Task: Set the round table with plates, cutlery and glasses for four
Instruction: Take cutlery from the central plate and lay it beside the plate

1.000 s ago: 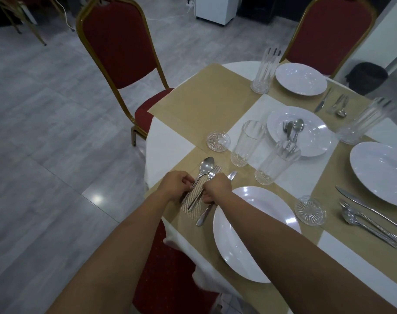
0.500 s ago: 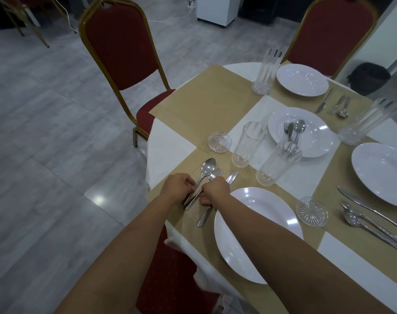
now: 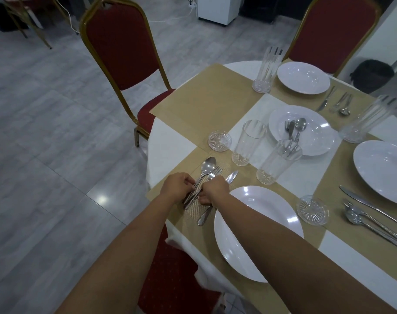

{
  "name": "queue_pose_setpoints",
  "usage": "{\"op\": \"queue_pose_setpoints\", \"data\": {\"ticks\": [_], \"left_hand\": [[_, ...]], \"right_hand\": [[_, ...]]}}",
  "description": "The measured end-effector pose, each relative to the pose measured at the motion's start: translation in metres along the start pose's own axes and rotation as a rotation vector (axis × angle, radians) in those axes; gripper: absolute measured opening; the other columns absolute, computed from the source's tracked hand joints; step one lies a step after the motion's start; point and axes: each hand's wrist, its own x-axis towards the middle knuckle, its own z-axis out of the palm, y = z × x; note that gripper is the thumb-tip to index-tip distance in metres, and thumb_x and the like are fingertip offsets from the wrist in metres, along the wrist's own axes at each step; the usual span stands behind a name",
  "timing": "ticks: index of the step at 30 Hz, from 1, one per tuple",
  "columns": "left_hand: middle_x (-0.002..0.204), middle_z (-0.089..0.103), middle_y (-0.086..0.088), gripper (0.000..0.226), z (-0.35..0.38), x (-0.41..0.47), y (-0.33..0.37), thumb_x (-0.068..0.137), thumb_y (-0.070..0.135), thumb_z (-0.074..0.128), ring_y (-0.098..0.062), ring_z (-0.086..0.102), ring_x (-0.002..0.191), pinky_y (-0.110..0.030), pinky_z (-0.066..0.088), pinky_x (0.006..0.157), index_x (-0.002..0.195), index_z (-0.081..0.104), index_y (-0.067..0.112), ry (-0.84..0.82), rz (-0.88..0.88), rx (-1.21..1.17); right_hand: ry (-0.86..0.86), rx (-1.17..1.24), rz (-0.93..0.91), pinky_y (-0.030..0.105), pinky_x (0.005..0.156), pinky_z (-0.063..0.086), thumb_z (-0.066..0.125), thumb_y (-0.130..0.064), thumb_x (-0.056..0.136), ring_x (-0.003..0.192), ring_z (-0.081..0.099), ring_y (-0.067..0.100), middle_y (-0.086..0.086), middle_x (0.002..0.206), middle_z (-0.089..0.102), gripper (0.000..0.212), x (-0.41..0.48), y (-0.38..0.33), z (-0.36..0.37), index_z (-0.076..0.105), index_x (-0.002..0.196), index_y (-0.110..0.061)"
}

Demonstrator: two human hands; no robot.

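On the near tan placemat (image 3: 317, 232) a white plate (image 3: 258, 232) lies in front of me. Left of it lie a spoon (image 3: 207, 166), a fork (image 3: 216, 172) and a knife (image 3: 231, 177). My left hand (image 3: 178, 189) pinches the spoon's handle. My right hand (image 3: 214, 192) is curled over the fork's handle, with the knife passing beneath it. Two tall glasses (image 3: 247, 143) (image 3: 275, 164) stand past the cutlery, beside a small glass coaster (image 3: 219, 140).
Three more plates (image 3: 302, 77) (image 3: 315, 134) (image 3: 387, 171) sit further round the table, the middle one carrying cutlery. Other cutlery sets (image 3: 338, 103) (image 3: 374, 216), two more glasses (image 3: 266, 69) (image 3: 367, 121) and a second coaster (image 3: 311, 209) are there. Red chairs (image 3: 125, 48) (image 3: 335, 30) stand around.
Both hands stayed on the spoon and fork handles, drawing a little closer together and nudging the handles together. Nothing else on the table moved.
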Motion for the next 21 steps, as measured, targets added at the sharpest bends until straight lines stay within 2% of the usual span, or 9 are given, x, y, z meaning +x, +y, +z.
{"op": "queue_pose_setpoints", "data": {"ticks": [3, 6, 9, 12, 16, 17, 19, 21], "left_hand": [[0.085, 0.069, 0.001, 0.015, 0.001, -0.001, 0.0, 0.077, 0.013, 0.075, -0.012, 0.061, 0.075, -0.022, 0.046, 0.062, 0.091, 0.071, 0.02, 0.011, 0.0, 0.003], [0.084, 0.07, 0.0, 0.015, 0.001, 0.0, -0.001, 0.077, 0.011, 0.074, -0.013, 0.062, 0.076, -0.024, 0.049, 0.065, 0.088, 0.07, 0.02, 0.007, -0.001, 0.001], [0.086, 0.071, -0.001, 0.015, 0.001, 0.0, -0.001, 0.077, 0.01, 0.073, -0.013, 0.062, 0.075, -0.026, 0.05, 0.067, 0.088, 0.07, 0.02, -0.005, 0.006, 0.019], [0.082, 0.069, 0.001, 0.015, 0.001, 0.0, -0.002, 0.077, 0.009, 0.073, -0.01, 0.059, 0.069, -0.022, 0.047, 0.062, 0.089, 0.071, 0.018, -0.002, 0.017, 0.025], [0.078, 0.067, 0.002, 0.015, 0.002, -0.001, -0.003, 0.078, 0.008, 0.073, -0.011, 0.059, 0.071, -0.023, 0.047, 0.065, 0.09, 0.071, 0.016, 0.004, 0.025, 0.004], [0.077, 0.067, 0.003, 0.015, 0.002, -0.001, -0.003, 0.079, 0.008, 0.072, -0.01, 0.059, 0.071, -0.022, 0.047, 0.064, 0.091, 0.072, 0.016, 0.006, 0.029, 0.01], [0.076, 0.067, 0.004, 0.015, 0.003, -0.002, -0.004, 0.08, 0.007, 0.071, -0.008, 0.059, 0.069, -0.021, 0.047, 0.063, 0.092, 0.072, 0.016, 0.011, 0.033, 0.008], [0.077, 0.068, 0.002, 0.015, 0.004, -0.003, -0.004, 0.08, 0.006, 0.07, -0.009, 0.061, 0.07, -0.024, 0.049, 0.067, 0.093, 0.072, 0.014, 0.021, 0.032, -0.014]], "right_hand": [[-0.002, 0.0, 0.005, 0.037, 0.075, 0.059, 0.05, -0.009, 0.095, 0.071, 0.063, 0.024, 0.01, 0.077, 0.06, 0.024, -0.001, -0.001, 0.0, 0.047, 0.07, -0.012], [-0.003, 0.006, 0.016, 0.038, 0.076, 0.059, 0.05, -0.008, 0.094, 0.071, 0.062, 0.025, 0.009, 0.074, 0.059, 0.024, -0.005, -0.003, -0.003, 0.047, 0.07, -0.011], [-0.006, 0.001, 0.018, 0.035, 0.069, 0.058, 0.05, -0.009, 0.095, 0.066, 0.062, 0.024, 0.009, 0.073, 0.059, 0.024, -0.007, -0.003, -0.004, 0.048, 0.071, -0.011], [-0.007, -0.013, 0.014, 0.029, 0.059, 0.055, 0.051, -0.008, 0.095, 0.061, 0.059, 0.021, 0.009, 0.072, 0.057, 0.024, -0.01, -0.004, -0.005, 0.047, 0.072, -0.011], [-0.02, -0.08, -0.009, 0.03, 0.058, 0.055, 0.052, -0.008, 0.094, 0.06, 0.06, 0.022, 0.01, 0.074, 0.059, 0.023, -0.011, -0.004, -0.005, 0.047, 0.071, -0.011], [-0.007, -0.128, -0.036, 0.032, 0.061, 0.056, 0.052, -0.008, 0.093, 0.064, 0.062, 0.024, 0.011, 0.077, 0.062, 0.023, -0.011, -0.004, -0.004, 0.047, 0.07, -0.012], [0.081, -0.383, -0.155, 0.033, 0.067, 0.056, 0.054, -0.006, 0.09, 0.08, 0.068, 0.028, 0.012, 0.09, 0.068, 0.019, -0.014, -0.007, -0.007, 0.05, 0.073, -0.013], [0.176, -0.728, -0.285, 0.028, 0.069, 0.046, 0.052, -0.003, 0.09, 0.093, 0.067, 0.025, 0.007, 0.099, 0.067, 0.011, -0.02, -0.009, -0.014, 0.06, 0.087, -0.01]]}}
